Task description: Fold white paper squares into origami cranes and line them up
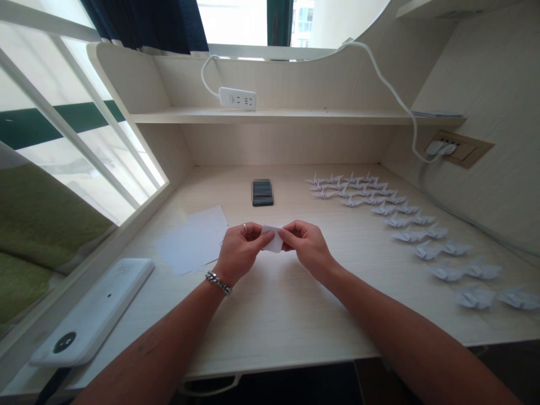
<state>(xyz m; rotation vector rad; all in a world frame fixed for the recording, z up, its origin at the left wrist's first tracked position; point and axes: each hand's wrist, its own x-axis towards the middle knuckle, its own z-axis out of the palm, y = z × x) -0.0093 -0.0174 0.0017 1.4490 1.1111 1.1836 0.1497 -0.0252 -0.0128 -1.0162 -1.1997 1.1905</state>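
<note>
A small folded piece of white paper (273,238) is pinched between both hands above the middle of the desk. My left hand (240,251), with a ring and a metal bracelet, grips its left side. My right hand (306,243) grips its right side with curled fingers. A loose stack of white paper sheets (192,241) lies just left of my left hand. Several folded paper cranes (396,219) are lined up in rows across the right part of the desk (274,315).
A dark phone (262,192) lies at the back centre of the desk. A flat white device (90,315) rests on the left ledge. A white power strip (237,98) sits on the shelf, its cable running to a wall socket (458,149).
</note>
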